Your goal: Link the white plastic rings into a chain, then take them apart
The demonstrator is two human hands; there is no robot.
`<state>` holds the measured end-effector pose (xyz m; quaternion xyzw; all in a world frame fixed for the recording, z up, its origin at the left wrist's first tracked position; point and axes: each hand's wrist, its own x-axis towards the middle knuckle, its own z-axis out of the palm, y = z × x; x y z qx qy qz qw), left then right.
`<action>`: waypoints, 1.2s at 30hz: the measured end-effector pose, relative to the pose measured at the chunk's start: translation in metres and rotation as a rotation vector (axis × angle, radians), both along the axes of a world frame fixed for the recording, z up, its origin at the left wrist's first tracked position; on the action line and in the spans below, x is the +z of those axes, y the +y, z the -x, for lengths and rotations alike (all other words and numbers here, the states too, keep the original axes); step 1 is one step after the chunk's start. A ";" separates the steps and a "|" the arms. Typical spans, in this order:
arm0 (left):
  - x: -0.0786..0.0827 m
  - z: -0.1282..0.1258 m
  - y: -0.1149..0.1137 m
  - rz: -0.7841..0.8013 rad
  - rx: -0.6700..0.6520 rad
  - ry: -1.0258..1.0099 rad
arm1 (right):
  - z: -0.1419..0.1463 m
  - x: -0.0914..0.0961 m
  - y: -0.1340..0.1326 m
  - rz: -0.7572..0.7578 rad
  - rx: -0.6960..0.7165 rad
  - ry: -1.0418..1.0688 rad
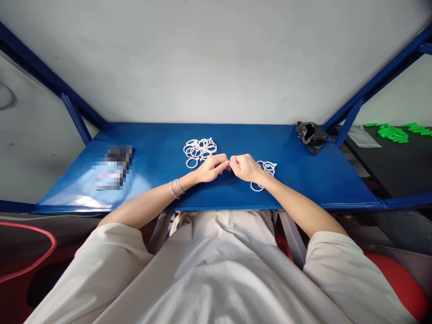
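Note:
My left hand and my right hand meet over the middle of the blue table. Both have their fingers pinched together, fingertips touching or nearly so. What they hold, if anything, is hidden by the fingers. Just beyond my left hand lies a pile of white plastic rings, each with a small knob or eyelet where it can be made out. A smaller group of white rings lies beside my right wrist, partly covered by it.
A crumpled black plastic bag sits at the table's back right. On the left lies a blurred-out flat object. Blue metal posts frame both sides. Further right, green pieces and a clear bag rest on a dark surface.

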<state>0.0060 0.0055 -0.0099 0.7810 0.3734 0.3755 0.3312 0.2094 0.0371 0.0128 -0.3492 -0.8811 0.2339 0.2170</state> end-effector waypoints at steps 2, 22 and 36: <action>-0.001 0.001 0.000 0.003 -0.012 -0.002 | 0.001 -0.002 -0.001 -0.017 -0.023 -0.021; -0.006 -0.005 -0.001 0.071 0.125 -0.087 | -0.013 0.002 0.016 0.104 0.088 0.136; 0.017 0.022 0.008 -0.321 0.383 0.274 | -0.019 0.003 0.027 0.110 0.033 0.132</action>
